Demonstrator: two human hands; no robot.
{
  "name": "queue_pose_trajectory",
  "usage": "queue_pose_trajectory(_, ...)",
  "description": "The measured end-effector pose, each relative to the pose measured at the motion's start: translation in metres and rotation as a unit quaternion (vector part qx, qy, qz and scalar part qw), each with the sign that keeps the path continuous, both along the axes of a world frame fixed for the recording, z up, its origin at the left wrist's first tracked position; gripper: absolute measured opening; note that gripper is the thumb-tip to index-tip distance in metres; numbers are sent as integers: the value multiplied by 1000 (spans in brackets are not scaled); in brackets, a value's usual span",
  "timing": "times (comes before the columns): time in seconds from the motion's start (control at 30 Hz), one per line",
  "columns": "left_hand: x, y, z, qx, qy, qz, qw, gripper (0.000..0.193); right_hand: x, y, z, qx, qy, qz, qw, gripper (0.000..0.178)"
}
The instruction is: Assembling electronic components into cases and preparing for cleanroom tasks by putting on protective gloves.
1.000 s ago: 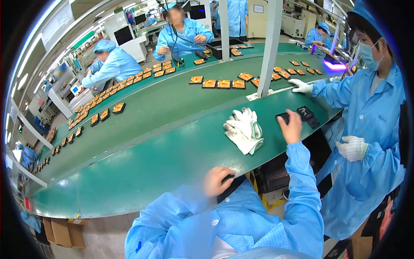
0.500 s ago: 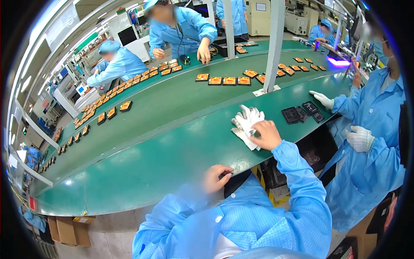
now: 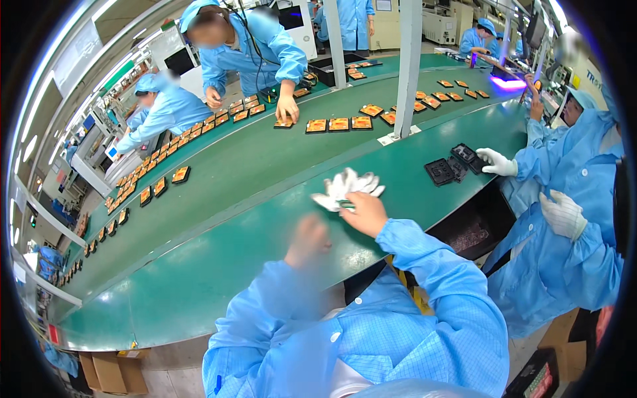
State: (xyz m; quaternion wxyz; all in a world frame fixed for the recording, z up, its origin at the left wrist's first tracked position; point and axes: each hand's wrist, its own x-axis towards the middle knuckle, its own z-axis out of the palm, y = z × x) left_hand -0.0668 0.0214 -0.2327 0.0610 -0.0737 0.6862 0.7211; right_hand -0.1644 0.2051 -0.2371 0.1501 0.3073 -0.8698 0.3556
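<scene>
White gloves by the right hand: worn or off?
Off: the bare right hand grips the white gloves, which fan out over the green worktop. The left hand is blurred but also looks bare.

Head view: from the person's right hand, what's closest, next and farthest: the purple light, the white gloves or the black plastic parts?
1. White gloves: gripped in the right hand.
2. Black plastic parts: off to its right.
3. Purple light: farther right, toward the back.

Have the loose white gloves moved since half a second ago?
Yes. The loose white gloves have shifted left, judged against the foot of the grey post; the right hand holds them.
</scene>
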Motion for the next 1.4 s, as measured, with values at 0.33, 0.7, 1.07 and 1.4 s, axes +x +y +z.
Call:
queue_pose_trajectory(0.33,-54,-90,-26,71,137,114,981,40,-21,-119,-14,-161,-98,191,963,27)
queue_pose_trajectory(0.7,-56,-97,-24,62,128,62,988,47,-37,-111,-23,-109,-167,233,952,35)
queue_pose_trajectory(1.07,-50,-75,-6,23,185,160,969,57,-38,-105,-27,-190,-37,159,968,20)
queue_pose_trajectory(1.4,-64,-89,-36,-186,216,114,952,39,-31,-97,-21,-146,-135,187,962,35)
